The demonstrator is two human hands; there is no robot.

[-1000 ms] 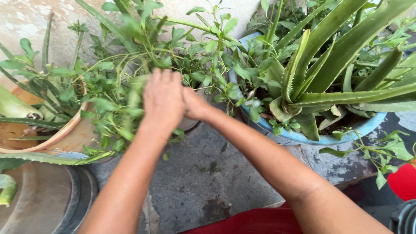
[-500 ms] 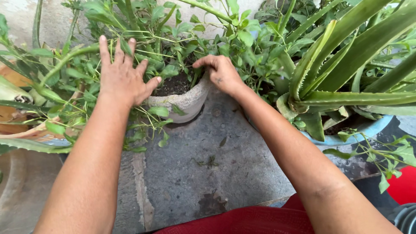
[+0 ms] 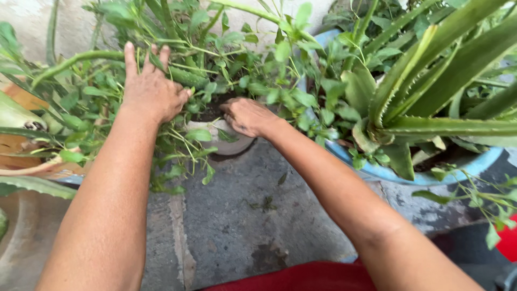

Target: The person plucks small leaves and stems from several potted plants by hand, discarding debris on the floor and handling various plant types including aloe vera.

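My left hand [image 3: 151, 89] lies open, fingers spread, pressing the leafy green stems [image 3: 177, 75] aside above the small grey pot [image 3: 223, 141]. My right hand [image 3: 246, 116] curls over the pot's rim, fingers at the dark soil [image 3: 212, 110]. The blue aloe pot [image 3: 409, 175] stands just beside it.

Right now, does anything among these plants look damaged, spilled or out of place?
Little stands out. A few loose leaf scraps lie on the concrete floor before the small grey pot. The left hand presses stems aside; the right hand rests at the pot's rim.
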